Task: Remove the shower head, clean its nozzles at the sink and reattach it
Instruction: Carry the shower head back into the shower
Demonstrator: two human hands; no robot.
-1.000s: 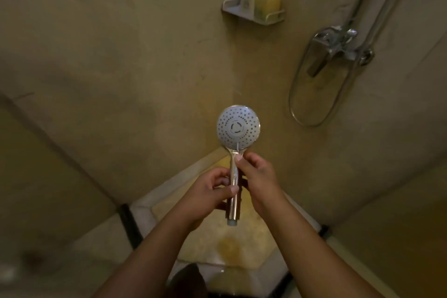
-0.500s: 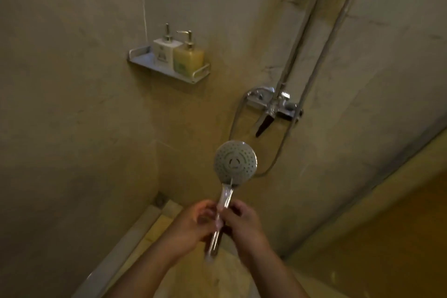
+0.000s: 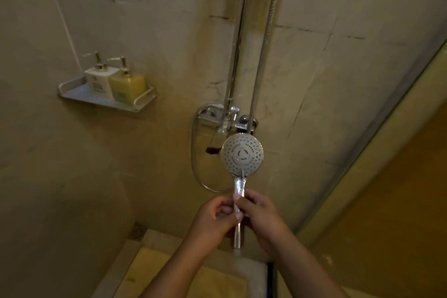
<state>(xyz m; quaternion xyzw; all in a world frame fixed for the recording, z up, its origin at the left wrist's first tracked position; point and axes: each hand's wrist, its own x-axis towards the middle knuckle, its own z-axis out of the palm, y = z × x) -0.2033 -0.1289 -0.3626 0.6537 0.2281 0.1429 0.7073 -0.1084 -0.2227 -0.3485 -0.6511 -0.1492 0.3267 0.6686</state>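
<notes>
Shower head [image 3: 242, 155] is detached: its handle's lower end hangs free with no hose on it. You hold it upright in front of the wall mixer [image 3: 228, 120], your left hand [image 3: 212, 219] and right hand [image 3: 262, 215] both closed on the handle. Removal is done; whether the nozzles have been cleaned cannot be judged in this dim light, and reattachment remains. Round grey face toward you, nozzle holes in rings, chrome handle. Hose [image 3: 267, 38] hangs at the far wall.

Left hand [image 3: 215, 219], right hand [image 3: 262, 219] raised, fingers [image 3: 239, 203] curled.
</notes>
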